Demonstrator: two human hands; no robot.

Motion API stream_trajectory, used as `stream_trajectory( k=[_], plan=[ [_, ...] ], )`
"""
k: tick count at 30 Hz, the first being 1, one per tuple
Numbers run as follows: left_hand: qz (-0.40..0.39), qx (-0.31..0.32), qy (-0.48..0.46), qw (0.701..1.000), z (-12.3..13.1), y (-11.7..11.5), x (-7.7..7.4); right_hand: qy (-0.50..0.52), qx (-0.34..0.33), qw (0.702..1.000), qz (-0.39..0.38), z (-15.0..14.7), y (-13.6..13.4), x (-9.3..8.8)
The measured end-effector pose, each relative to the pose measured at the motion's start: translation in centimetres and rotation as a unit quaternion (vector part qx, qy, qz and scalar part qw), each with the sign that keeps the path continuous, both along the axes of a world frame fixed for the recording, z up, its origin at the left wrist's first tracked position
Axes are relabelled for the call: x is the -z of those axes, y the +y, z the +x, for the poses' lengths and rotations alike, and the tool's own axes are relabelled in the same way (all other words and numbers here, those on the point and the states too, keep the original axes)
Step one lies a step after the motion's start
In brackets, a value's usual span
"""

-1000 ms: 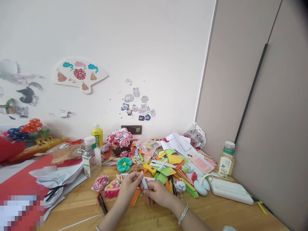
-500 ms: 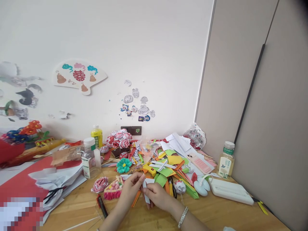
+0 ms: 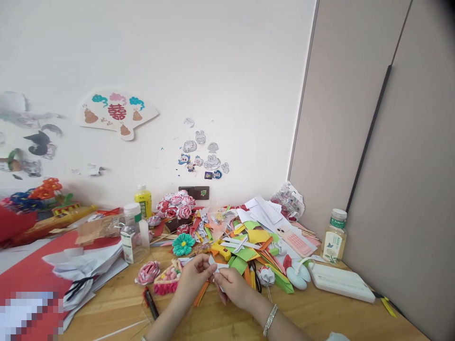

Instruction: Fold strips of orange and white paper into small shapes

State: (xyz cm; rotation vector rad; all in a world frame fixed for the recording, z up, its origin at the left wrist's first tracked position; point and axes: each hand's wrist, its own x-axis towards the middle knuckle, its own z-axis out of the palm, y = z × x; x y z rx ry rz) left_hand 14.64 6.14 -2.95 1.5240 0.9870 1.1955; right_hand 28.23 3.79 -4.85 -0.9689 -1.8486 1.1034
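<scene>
Between my two hands is a small piece of white paper (image 3: 222,266), partly hidden by my fingers. My left hand (image 3: 196,274) pinches its left side with thumb and forefinger. On the right side, my right hand (image 3: 233,287) is closed around the paper, its thumb close to the left thumb. Just left of my left hand lie a pink-trimmed, wedge-shaped craft piece (image 3: 167,280) and a pink-and-white paper rose (image 3: 148,273). A black pen (image 3: 151,303) rests near my left forearm. Beyond my hands sits a yellow glue gun (image 3: 221,251).
Coloured paper scraps (image 3: 247,253) are heaped behind my hands. A teal flower (image 3: 183,244) and clear bottle (image 3: 131,237) stand left. At right are a white power bank (image 3: 341,281), a pale blue mouse-shaped object (image 3: 298,275) and a labelled bottle (image 3: 334,237). Red sheets (image 3: 31,265) cover the left.
The white paper has turned and tilted between my hands, and less of it shows below my fingers. My hands have drawn slightly closer together. Everything else on the table looks unmoved.
</scene>
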Motion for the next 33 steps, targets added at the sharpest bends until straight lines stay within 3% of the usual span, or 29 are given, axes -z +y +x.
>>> stream_trajectory(
  k=[3, 8, 12, 15, 19, 24, 26, 29, 31, 33],
  plan=[
    [0.005, -0.044, -0.01, 0.999, -0.3, 0.1, -0.4, 0.014, -0.017, 0.999, -0.026, 0.1, 0.3, 0.1],
    [-0.041, -0.026, -0.056, 0.997, -0.8, 0.2, -0.8, -0.025, 0.028, 0.999, 0.039, 0.4, 0.7, 0.6],
    [0.007, -0.071, -0.038, 0.997, -1.0, 0.0, -1.2, -0.003, 0.009, 1.0, -0.009, 0.4, 0.9, 0.7],
    [0.001, -0.102, -0.06, 0.993, -1.2, -0.1, -1.5, 0.003, 0.014, 1.0, -0.001, 0.5, 0.9, 0.6],
    [-0.04, -0.111, -0.092, 0.989, -1.4, 0.2, -1.3, 0.0, 0.019, 1.0, 0.014, 0.8, 1.0, 0.7],
    [-0.026, -0.108, -0.088, 0.99, -1.8, 0.8, -0.7, 0.042, 0.018, 0.999, -0.011, 1.0, 1.2, 0.6],
    [-0.034, -0.106, -0.073, 0.991, -1.8, 1.0, -0.7, 0.045, 0.05, 0.998, 0.007, 1.2, 1.3, 0.5],
    [-0.041, -0.112, 0.002, 0.993, -1.8, 1.2, -0.6, 0.064, 0.149, 0.986, 0.045, 1.9, 1.8, 0.3],
    [-0.002, -0.113, 0.103, 0.988, -1.8, 1.3, -0.2, 0.091, 0.234, 0.966, 0.061, 2.5, 2.3, 0.2],
    [0.068, -0.103, 0.229, 0.965, -1.7, 1.2, 0.4, 0.097, 0.284, 0.952, 0.056, 3.0, 2.8, 0.3]
  ],
)
